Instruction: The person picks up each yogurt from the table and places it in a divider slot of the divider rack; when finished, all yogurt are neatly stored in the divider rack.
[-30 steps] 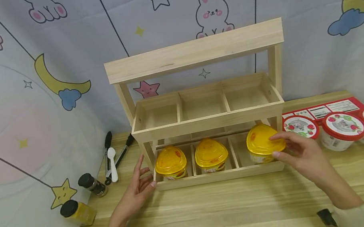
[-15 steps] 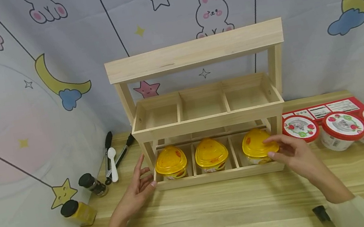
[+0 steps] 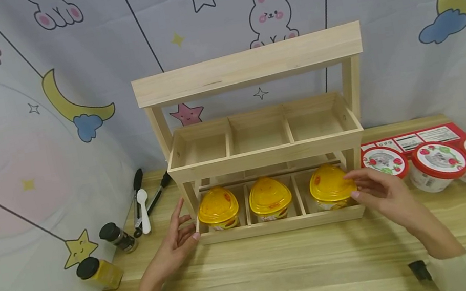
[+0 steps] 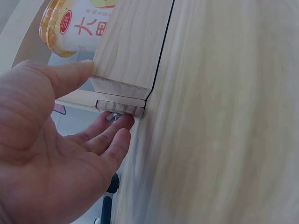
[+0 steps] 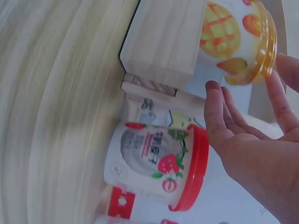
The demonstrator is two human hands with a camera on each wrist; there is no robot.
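Note:
A two-tier wooden rack [image 3: 268,157] stands on the table. Its lower tier holds three cups with domed yellow lids, one per compartment: a left cup [image 3: 218,208], a middle cup [image 3: 270,198] and a right cup [image 3: 331,185]. My left hand [image 3: 176,238] holds the rack's lower left corner, thumb on the front edge and fingertips beside a metal fastener [image 4: 114,116] on the side. My right hand [image 3: 383,191] is at the right edge of the right cup's lid [image 5: 267,44], fingers loosely extended and not wrapped round it.
Right of the rack stand three tubs with red-rimmed lids [image 3: 439,163] and a flat red-and-white box [image 3: 439,135]. On the left lie tongs [image 3: 158,197] and a white spoon [image 3: 143,210], near a black-capped jar [image 3: 118,237] and a yellow jar [image 3: 101,274].
The right cup has moved left into the middle of its compartment, and my right hand has since drawn back a little to the right. My left hand keeps its place on the rack.

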